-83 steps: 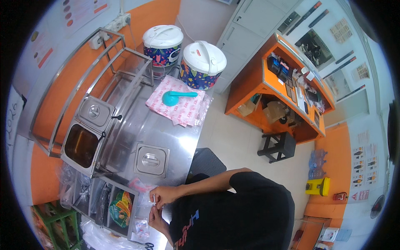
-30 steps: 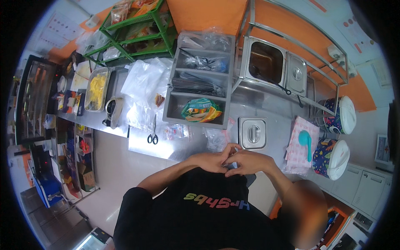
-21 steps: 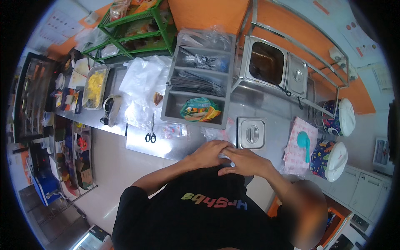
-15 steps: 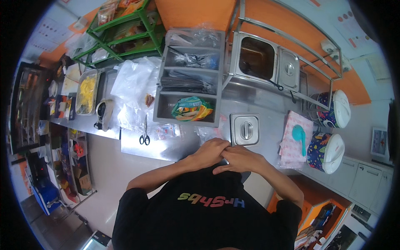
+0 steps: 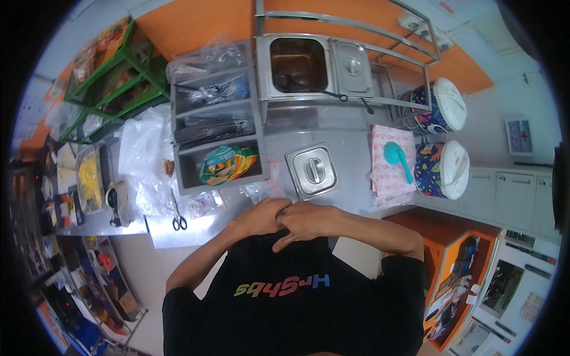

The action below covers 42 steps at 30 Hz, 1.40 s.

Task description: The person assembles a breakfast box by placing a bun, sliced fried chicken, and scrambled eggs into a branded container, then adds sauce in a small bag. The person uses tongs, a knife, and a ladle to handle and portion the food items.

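Note:
My left hand (image 5: 265,217) and my right hand (image 5: 307,222) meet in front of my black shirt, at the near edge of the steel counter. Both are closed, their fingers pressed together where the hands touch. My right thumb points down and to the left. Anything between them is hidden. Just beyond my hands lies a square steel lid with a handle (image 5: 313,171). To their left sits a grey divided bin (image 5: 220,134) with a green and yellow packet (image 5: 228,165) in its nearest compartment. Flat clear plastic packets (image 5: 263,188) lie between the bin and my hands.
Black-handled scissors (image 5: 179,222), clear plastic bags (image 5: 142,163) and a tub of yellow food (image 5: 90,181) lie leftward. Pink printed paper (image 5: 383,185) bears a teal scoop (image 5: 398,159). Patterned white-lidded pots (image 5: 441,169) stand at right; an open steel pan (image 5: 298,65) stands behind.
My view has turned to the right, so the counter and its things appear farther left. My hands stay joined in front of my shirt.

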Available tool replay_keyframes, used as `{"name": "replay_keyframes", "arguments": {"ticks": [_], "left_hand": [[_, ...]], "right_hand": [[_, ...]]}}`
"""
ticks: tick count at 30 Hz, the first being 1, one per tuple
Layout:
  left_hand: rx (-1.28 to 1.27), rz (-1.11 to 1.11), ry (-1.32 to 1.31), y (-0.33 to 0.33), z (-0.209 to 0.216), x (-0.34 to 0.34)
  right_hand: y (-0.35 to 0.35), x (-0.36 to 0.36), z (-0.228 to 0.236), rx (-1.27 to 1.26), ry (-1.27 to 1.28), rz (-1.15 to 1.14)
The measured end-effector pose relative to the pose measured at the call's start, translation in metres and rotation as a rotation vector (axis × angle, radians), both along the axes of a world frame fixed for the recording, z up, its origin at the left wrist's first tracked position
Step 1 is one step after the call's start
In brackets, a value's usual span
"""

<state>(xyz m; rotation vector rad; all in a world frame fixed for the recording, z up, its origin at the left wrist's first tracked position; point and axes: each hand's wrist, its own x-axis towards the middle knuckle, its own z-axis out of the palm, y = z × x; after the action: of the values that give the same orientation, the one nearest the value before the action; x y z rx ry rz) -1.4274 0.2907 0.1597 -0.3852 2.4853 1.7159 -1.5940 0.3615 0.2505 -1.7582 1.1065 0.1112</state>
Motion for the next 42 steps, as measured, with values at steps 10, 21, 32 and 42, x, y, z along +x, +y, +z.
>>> {"name": "replay_keyframes", "arguments": {"ticks": [10,21,32,42], "left_hand": [[0.901,0.569,0.186,0.019,-0.023,0.031],[1.545,0.772,0.442,0.015,-0.001,0.073],[1.305,0.681,0.53,0.0,0.009,0.079],[1.251,0.638,0.595,-0.013,0.016,0.076]], "right_hand": [[-0.112,-0.128,0.029,-1.09,0.744,-0.519],[-0.15,-0.165,0.018,-0.772,0.691,-0.524],[-0.143,-0.162,0.013,-0.798,0.414,-0.738],[-0.084,-0.171,-0.011,-0.703,0.098,-1.243]]}}
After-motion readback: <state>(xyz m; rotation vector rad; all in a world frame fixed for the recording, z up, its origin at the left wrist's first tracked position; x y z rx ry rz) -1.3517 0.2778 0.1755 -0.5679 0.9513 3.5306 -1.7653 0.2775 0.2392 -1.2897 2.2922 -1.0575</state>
